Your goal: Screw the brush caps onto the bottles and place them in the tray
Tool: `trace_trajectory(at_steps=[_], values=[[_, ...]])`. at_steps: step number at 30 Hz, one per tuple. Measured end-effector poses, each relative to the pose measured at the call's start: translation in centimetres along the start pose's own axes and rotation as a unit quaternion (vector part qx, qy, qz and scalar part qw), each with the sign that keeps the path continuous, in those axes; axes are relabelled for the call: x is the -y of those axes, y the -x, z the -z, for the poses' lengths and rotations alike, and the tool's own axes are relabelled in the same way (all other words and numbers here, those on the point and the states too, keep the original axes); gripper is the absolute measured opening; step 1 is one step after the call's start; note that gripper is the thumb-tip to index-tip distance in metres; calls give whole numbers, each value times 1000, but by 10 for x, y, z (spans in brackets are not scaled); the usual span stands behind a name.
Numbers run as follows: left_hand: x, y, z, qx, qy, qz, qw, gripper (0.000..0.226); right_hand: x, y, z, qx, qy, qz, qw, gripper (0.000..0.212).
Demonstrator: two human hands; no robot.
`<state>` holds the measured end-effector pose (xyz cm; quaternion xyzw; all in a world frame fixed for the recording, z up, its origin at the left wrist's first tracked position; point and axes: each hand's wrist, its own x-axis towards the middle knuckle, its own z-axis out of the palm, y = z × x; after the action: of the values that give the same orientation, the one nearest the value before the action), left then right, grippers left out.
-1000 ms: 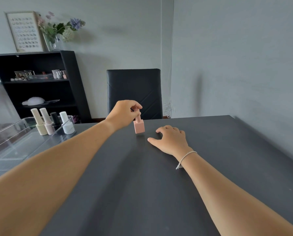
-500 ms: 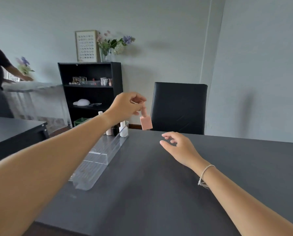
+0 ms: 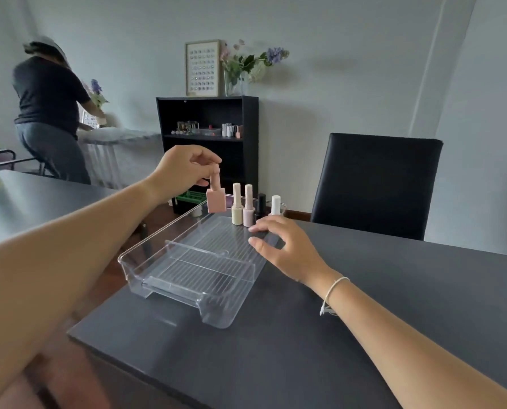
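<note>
My left hand [image 3: 184, 169] pinches the cap of a pink square bottle [image 3: 216, 199] and holds it in the air over the far left end of the clear plastic tray [image 3: 187, 278]. Several capped bottles stand in a row at the tray's far end: a cream bottle [image 3: 237, 208], a pale pink bottle [image 3: 248, 209], a black bottle [image 3: 260, 205] and a white bottle [image 3: 275, 205]. My right hand [image 3: 287, 246] hovers with fingers spread at the tray's right rim, holding nothing.
The tray sits at the left corner of the dark table [image 3: 349, 335]. A black chair [image 3: 376, 184] stands behind the table, and a black shelf [image 3: 208, 143] is against the wall. A person [image 3: 47, 113] stands far left, back turned.
My left hand lifted the pink bottle off the table and carried it left to above the tray. My right hand left the table and moved to the tray's rim. The view swung left.
</note>
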<state>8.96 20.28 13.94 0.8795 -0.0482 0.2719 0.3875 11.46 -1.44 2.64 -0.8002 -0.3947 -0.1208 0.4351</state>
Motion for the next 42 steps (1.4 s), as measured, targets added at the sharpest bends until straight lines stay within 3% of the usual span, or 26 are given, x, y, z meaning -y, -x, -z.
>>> trace_trajectory(at_steps=[2, 18, 22, 42], values=[[12, -1, 0, 1, -4, 8, 1000, 15, -4, 2, -4, -7, -5, 1, 1000, 14], [74, -37, -39, 23, -61, 23, 998, 17, -12, 8, -16, -57, 0, 10, 998, 26], [80, -43, -49, 24, -104, 21, 994, 17, -11, 8, -16, -63, 1, 17, 998, 27], [81, -52, -66, 24, -112, 38, 993, 25, -7, 7, -17, -75, -3, 20, 997, 28]])
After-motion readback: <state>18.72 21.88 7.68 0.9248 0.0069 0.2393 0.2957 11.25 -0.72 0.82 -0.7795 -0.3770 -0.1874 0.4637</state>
